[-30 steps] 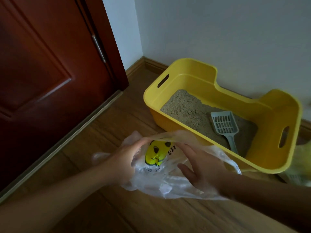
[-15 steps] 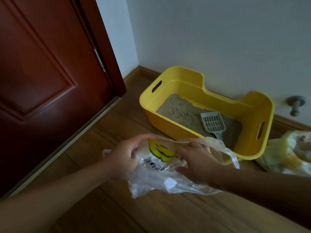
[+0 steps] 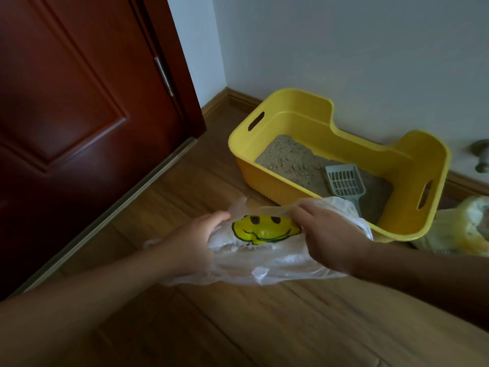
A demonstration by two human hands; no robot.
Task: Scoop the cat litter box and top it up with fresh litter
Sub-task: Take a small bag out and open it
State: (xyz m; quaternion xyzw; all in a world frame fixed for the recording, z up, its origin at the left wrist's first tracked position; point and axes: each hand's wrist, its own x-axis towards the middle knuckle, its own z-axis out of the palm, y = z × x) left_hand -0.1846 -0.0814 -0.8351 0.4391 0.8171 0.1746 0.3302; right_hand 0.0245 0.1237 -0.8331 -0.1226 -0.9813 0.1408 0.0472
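Note:
A yellow litter box (image 3: 267, 181) stands on the wooden floor against the white wall, holding sandy litter (image 3: 288, 161). A grey slotted scoop (image 3: 345, 181) lies in the litter, handle pointing toward me. In front of the box I hold a clear plastic bag (image 3: 264, 256) printed with a yellow smiley face. My left hand (image 3: 193, 242) grips the bag's left edge and my right hand (image 3: 325, 234) grips its right edge, just above the floor.
A dark red door (image 3: 79, 115) fills the left side, its bottom edge running diagonally across the floor. A yellowish plastic bag (image 3: 460, 229) lies on the floor right of the box. A metal door stop (image 3: 480, 154) sticks out of the wall at the far right.
Both hands have pulled the bag's edges apart, so the smiley print now shows flat between them. The view has shifted a little; the box and scoop have not moved.

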